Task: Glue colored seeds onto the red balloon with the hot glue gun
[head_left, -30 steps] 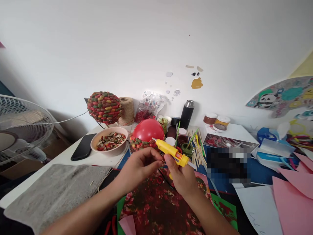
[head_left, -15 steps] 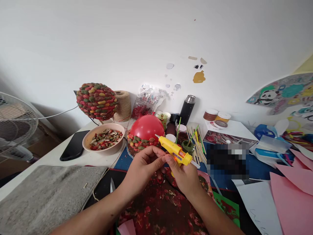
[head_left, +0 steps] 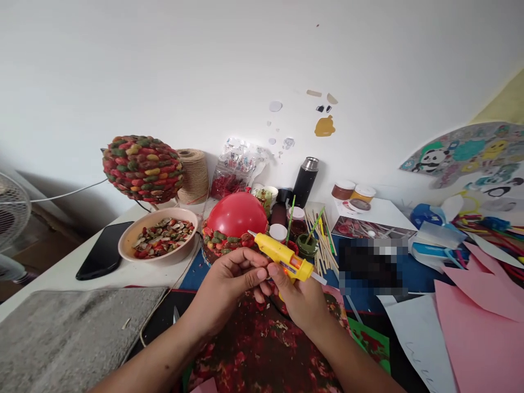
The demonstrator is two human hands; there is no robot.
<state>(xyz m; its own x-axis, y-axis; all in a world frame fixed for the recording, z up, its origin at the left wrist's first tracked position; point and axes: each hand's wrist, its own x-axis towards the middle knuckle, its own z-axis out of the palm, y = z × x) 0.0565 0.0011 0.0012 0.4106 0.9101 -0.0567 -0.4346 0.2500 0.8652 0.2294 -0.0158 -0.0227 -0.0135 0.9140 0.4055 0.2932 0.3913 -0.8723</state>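
Observation:
In the middle, my right hand (head_left: 305,297) is wrapped round a yellow glue gun (head_left: 282,254), its nozzle pointing up and left. Close beside it, my left hand (head_left: 233,284) has thumb and fingers pinched together; whatever they hold is too small to make out. Just behind the nozzle sits a red balloon (head_left: 237,213), its lower part ringed by coloured shell pieces (head_left: 223,240). A peach bowl (head_left: 190,248) of painted shell pieces stands to the left. Under my hands lies a paint-stained sheet (head_left: 266,349).
A shell-covered ball (head_left: 143,169), twine spool (head_left: 192,174) and black phone (head_left: 102,251) are at left, above a grey cloth (head_left: 73,333). Behind stand a black flask (head_left: 305,183) and paint jars (head_left: 343,189). Wooden sticks (head_left: 325,245) and pink paper (head_left: 470,338) lie at right.
The view has shifted slightly, so most things appear further left. My hands stay close together, with the glue gun still in my right hand.

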